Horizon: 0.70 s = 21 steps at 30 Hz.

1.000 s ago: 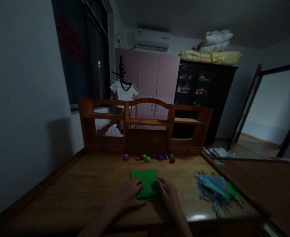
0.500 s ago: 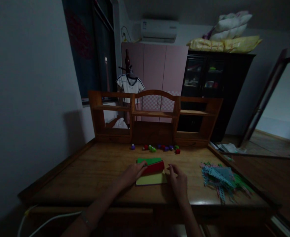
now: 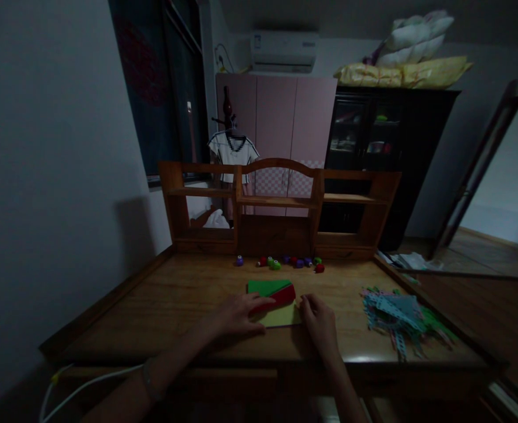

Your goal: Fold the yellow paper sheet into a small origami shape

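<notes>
Three sheets of coloured paper (image 3: 273,301) lie fanned in a small stack on the wooden desk (image 3: 174,305): green at the back, red in the middle, yellow nearest the person. No writing on them or on anything else can be read in this dim light; the air conditioner (image 3: 284,51) high above the stack carries a small mark too blurred to make out.

The stack sits near the desk's front edge, about midway across. Bare wood stretches wide to the left of the stack, with a narrower bare strip to its right before a heap of pale paper strips (image 3: 395,317). Behind the stack, a row of small round coloured things (image 3: 280,262) lies at the foot of the wooden shelf unit (image 3: 280,205).

The left hand (image 3: 239,314) lies flat and palm down at the stack's left side, fingers stretched out and slightly spread, tips resting on the red and yellow sheets. The right hand (image 3: 318,320) rests at the stack's right edge, fingers curled together, tips touching the yellow sheet's corner; whether they pinch it cannot be told. Both forearms reach in from the front edge.
</notes>
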{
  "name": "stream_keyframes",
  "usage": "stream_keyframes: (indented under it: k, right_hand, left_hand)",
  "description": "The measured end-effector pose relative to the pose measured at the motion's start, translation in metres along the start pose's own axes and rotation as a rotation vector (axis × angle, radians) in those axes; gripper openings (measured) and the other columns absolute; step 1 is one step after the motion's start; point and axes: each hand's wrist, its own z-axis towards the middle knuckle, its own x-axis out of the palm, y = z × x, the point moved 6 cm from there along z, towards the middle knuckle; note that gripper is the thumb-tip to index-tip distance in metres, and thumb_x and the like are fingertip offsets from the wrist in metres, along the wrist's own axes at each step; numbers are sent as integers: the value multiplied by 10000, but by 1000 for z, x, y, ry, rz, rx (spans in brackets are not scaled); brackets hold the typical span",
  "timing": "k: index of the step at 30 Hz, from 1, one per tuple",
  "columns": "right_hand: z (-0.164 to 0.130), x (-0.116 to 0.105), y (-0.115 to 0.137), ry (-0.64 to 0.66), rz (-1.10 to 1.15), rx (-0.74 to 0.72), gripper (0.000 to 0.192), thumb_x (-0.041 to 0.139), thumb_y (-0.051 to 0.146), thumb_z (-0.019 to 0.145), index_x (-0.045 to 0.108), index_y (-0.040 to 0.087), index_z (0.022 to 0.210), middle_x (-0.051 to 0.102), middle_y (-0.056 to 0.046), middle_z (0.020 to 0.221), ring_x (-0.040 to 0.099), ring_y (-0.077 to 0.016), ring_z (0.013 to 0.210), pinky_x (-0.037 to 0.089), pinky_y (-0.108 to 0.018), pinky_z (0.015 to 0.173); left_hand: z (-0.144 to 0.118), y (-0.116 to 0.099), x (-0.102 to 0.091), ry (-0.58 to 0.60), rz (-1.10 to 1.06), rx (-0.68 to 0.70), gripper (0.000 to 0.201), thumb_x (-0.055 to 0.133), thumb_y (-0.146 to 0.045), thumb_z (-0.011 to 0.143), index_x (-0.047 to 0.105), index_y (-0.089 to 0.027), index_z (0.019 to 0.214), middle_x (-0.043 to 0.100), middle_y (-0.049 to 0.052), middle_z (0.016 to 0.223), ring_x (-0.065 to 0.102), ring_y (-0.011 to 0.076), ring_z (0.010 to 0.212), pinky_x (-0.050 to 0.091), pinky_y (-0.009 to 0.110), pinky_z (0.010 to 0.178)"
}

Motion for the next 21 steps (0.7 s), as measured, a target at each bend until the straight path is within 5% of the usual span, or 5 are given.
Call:
stream_keyframes:
  k: [12, 21]
  right_hand:
    - [-1, -9, 7, -48, 73, 55, 407, 363, 465, 877, 634, 181, 768, 657, -67, 700, 606, -188, 628, 405, -242, 555]
    - [-5, 0, 33, 141, 198, -98, 348, 409, 399, 893, 604, 178, 707, 617, -25, 634, 584, -149, 593, 394, -220, 555]
  left_hand:
    - [2, 1, 0, 30, -26, -2, 666, 639, -466, 693, 396, -353, 1303, 520, 39, 1160, 520, 226, 969, 408, 322, 813]
    - [0, -1, 1, 18, -13, 15, 543, 524, -292, 777, 398, -354, 1302, 522, 35, 1145, 523, 196, 954, 411, 304, 821]
